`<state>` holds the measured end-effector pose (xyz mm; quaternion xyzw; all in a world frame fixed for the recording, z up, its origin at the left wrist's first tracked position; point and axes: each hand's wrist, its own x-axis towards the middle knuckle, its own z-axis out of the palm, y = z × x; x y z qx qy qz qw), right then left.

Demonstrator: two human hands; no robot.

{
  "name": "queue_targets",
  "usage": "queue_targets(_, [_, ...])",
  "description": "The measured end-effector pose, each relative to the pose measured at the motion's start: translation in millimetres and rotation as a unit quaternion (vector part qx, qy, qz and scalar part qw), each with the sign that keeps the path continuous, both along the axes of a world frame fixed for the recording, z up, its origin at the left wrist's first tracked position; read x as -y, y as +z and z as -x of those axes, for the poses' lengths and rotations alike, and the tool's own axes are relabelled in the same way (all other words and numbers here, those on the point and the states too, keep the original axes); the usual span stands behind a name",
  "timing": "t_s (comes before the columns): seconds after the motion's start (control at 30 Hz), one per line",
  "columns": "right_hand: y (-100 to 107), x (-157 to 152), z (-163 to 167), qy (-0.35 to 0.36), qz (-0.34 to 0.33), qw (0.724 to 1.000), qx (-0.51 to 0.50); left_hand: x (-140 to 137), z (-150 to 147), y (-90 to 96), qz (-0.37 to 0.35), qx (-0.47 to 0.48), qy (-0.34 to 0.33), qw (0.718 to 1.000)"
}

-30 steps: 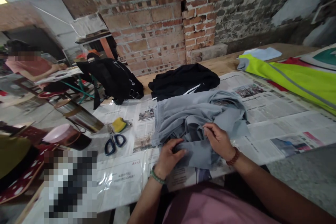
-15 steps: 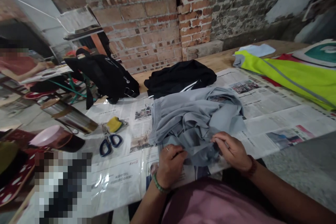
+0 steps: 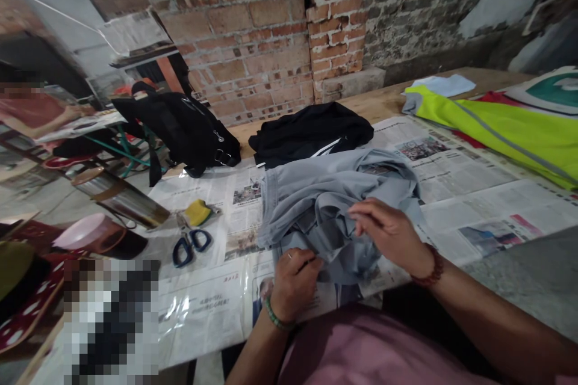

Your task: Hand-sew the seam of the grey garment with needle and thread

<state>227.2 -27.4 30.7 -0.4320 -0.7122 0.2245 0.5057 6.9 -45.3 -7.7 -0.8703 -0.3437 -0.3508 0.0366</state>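
Note:
A crumpled grey garment [image 3: 311, 186] with a stitched band along its left side lies on the newspaper. My left hand [image 3: 295, 283] is closed on the garment's near edge, its fingers curled round the cloth. Above the middle of the garment, my right hand [image 3: 388, 231] is raised with thumb and fingertips pinched together; anything between them is too small to make out. Left of the garment, blue-handled scissors [image 3: 192, 246] lie next to a yellow pad-like item [image 3: 197, 212].
Plastic-covered newspaper [image 3: 203, 301] lines the table. Behind are a black garment [image 3: 311, 132] and a black bag [image 3: 180, 126]. A metal flask [image 3: 121, 195] and a lidded cup [image 3: 102, 234] stand left. A neon-yellow garment [image 3: 506, 132] and an iron [image 3: 548, 93] lie right. A person [image 3: 40, 111] sits far left.
My right hand has lifted away from the garment's near edge, moving up and slightly left over the cloth. My left hand keeps its grip in the same place.

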Motion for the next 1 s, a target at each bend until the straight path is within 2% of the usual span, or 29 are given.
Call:
queue_targets(0.1, [-3, 2, 14, 0.105, -0.036, 0.983, 0.148, 0, 0, 0.1, 0.0, 0.006, -0.002, 1.0])
queue_targets(0.27, [-25, 6, 21, 0.114, -0.027, 0.959, 0.257, 2, 1, -2.8, -0.004, 0.034, -0.012, 0.999])
queue_targets(0.53, [-35, 10, 11, 0.133, 0.001, 0.953, 0.273, 1, 1, -5.0, 0.009, 0.027, -0.029, 0.999])
queue_targets(0.83, [-29, 12, 14, 0.116, -0.003, 0.94, 0.32, 2, -1, -1.7, 0.006, 0.019, -0.032, 0.999])
queue_targets(1.0, [-22, 12, 16, 0.139, -0.004, 0.938, 0.318, 0, -2, -2.2, 0.004, 0.022, -0.041, 0.999])
